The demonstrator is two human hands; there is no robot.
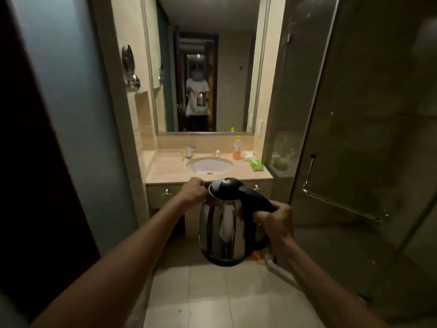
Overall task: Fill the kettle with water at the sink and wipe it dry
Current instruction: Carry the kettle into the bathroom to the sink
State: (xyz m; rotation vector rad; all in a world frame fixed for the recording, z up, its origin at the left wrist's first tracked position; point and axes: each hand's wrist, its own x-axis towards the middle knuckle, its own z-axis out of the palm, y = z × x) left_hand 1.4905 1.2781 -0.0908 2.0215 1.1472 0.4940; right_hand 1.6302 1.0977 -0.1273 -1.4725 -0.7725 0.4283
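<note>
You carry the kettle (224,230) in mid-air, short of the tabletop's (165,172) front edge; the sink (209,165) lies beyond. Your right hand (275,221) clamps the handle, bearing weight; your left hand (195,190) pinches the rim by the lid (225,187), probably to open it.

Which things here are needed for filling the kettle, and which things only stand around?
Needed for the job:
- kettle, held by the right hand at its handle, left hand at its rim
- sink
- tap

Only standing around:
- orange bottle
- green tissue box
- mirror
- glass shower door
</note>
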